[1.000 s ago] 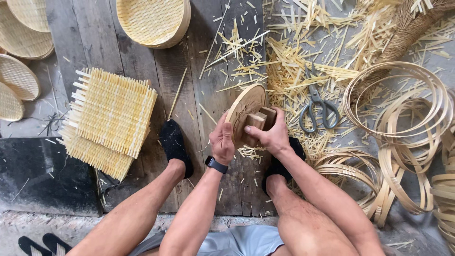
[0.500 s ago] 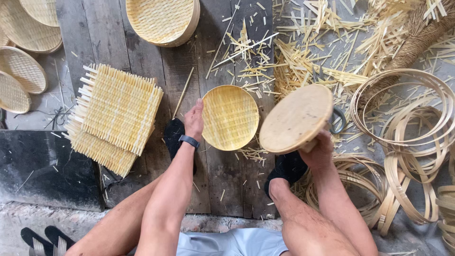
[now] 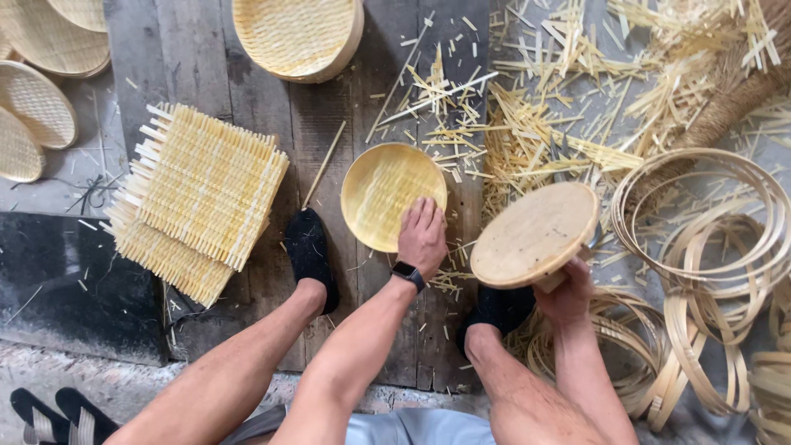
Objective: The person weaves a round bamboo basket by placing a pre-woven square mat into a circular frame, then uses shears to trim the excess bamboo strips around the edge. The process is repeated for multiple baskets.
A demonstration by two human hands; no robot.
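We are pressing our left hand [image 3: 422,235] flat on the near rim of a shallow round woven bamboo tray [image 3: 387,194], lying mid-floor on the dark plank floor [image 3: 206,58]. Our right hand [image 3: 567,292] is clamping its grip under a round pale wooden disc [image 3: 534,233], tilted above loose bamboo hoops [image 3: 709,214]. The tilted disc could be slipping free, held only from beneath.

Six woven trays [image 3: 394,196], one wooden disc [image 3: 534,235].
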